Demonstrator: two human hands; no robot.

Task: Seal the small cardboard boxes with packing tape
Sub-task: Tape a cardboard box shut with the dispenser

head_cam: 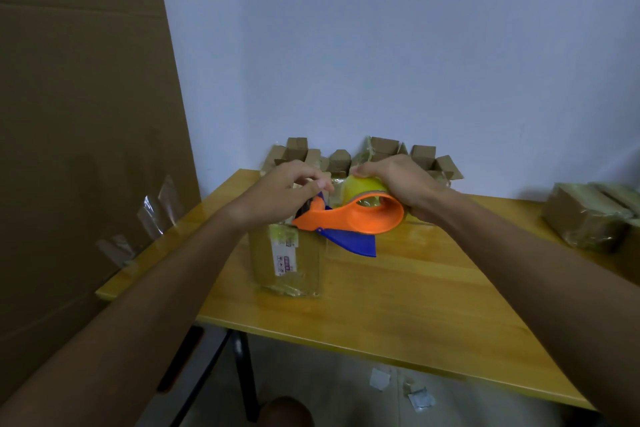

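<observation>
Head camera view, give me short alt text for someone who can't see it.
Over a small cardboard box on a yellow wooden table, the right hand grips an orange tape dispenser, while the left hand pinches at its front end. Open boxes stand by the wall.

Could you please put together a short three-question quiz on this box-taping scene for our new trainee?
1. True or false: the right hand grips the tape dispenser by its roll end.
2. Where do the left hand's fingers work? A) at the dispenser's front end, above the labelled box; B) flat on the table; C) on the wall.
3. Fill in: the open boxes stand at the table's ____ edge, by the wall.

Key: 1 true; 2 A; 3 far.
</observation>
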